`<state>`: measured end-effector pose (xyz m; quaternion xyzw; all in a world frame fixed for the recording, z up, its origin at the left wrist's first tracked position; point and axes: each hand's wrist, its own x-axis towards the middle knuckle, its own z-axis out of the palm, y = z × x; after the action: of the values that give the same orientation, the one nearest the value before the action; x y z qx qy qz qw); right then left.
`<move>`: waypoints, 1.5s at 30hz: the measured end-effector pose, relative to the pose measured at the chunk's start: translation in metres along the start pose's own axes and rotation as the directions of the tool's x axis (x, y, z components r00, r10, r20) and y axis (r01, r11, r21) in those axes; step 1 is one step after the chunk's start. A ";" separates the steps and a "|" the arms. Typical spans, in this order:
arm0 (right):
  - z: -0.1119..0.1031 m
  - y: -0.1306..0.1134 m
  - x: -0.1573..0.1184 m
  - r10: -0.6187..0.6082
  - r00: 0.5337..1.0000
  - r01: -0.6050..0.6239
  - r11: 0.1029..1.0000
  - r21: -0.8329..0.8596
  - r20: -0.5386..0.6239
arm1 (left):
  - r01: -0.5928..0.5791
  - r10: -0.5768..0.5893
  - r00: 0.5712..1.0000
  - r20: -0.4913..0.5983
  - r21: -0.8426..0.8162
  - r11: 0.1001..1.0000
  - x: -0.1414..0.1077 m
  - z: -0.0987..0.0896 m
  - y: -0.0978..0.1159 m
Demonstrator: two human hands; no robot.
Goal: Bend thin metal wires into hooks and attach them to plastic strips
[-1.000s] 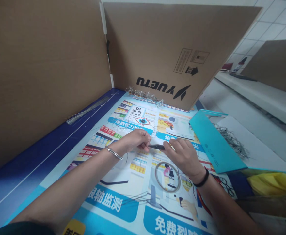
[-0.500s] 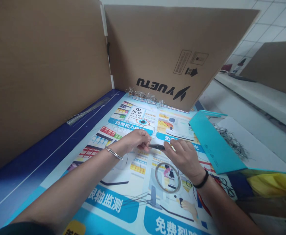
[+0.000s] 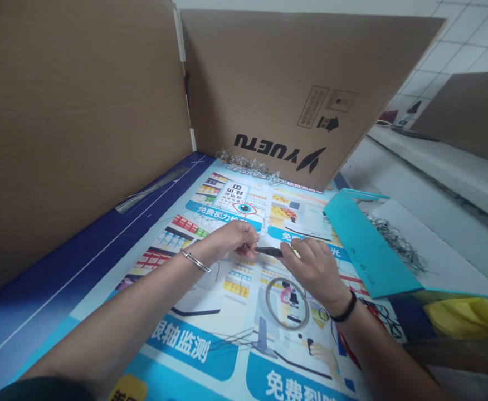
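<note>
My right hand (image 3: 313,267) is closed round a pair of black pliers (image 3: 269,252), whose narrow jaws point left. At the tip of the jaws, my left hand (image 3: 239,239) is closed in a pinch. A thin wire (image 3: 218,272) curves down below the left hand and seems to come from its fingers; the pinched end is hidden. Under my right hand a round coil of wire (image 3: 268,303) lies on the printed sheet (image 3: 202,334). Several thin straight wires (image 3: 231,337) lie nearer to me.
Cardboard panels (image 3: 81,111) stand at the left and back. A pile of clear and wiry small pieces (image 3: 248,162) lies along the back panel. To the right, a turquoise box (image 3: 352,245) holds tangled wire pieces (image 3: 394,239). Thin strips (image 3: 152,189) lie at left, a yellow bag (image 3: 461,314) at right.
Both hands stay almost in place, still meeting at the jaws of the pliers. The whole view shifts very slightly.
</note>
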<state>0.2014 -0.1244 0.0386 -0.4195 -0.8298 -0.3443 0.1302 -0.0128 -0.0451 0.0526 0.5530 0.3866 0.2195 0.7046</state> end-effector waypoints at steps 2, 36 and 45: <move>0.000 0.000 0.001 0.010 1.000 -0.010 1.000 0.013 -0.001 | -0.009 0.009 1.000 -0.011 -0.001 1.000 -0.001 0.001 0.001; -0.005 -0.007 0.007 0.181 0.971 -0.221 0.928 0.300 0.157 | -0.199 0.201 0.980 -0.008 0.117 0.973 -0.002 0.002 0.004; -0.005 -0.004 0.007 0.213 0.877 -0.409 0.802 0.436 0.431 | -0.293 0.292 0.956 0.035 0.162 0.942 0.002 -0.001 -0.001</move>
<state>0.1933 -0.1248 0.0437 -0.5576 -0.8185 -0.0005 0.1386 -0.0124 -0.0430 0.0507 0.6620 0.3134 0.2859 0.6179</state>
